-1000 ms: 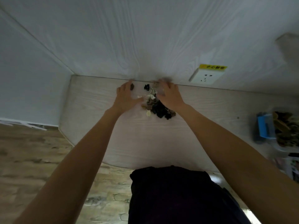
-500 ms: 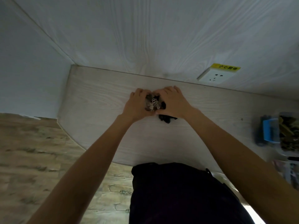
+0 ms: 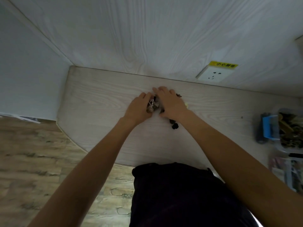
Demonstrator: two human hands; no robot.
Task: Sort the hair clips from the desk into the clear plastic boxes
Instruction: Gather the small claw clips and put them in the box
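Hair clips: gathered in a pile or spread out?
Gathered: hair clips bunched between left hand and right hand; few dark ones stray.

A white wall socket [image 3: 214,74] sits on the pale wood-grain back panel [image 3: 147,38], up and to the right of the fingers, with a yellow label [image 3: 223,64] along its top edge. Well to the left of the fingers runs a plain white side wall [image 3: 24,71]. Below and left of them lies a wood-plank floor [image 3: 32,161]. Nearer the camera than the fingers, a dark garment [image 3: 180,194] covers the person's front.
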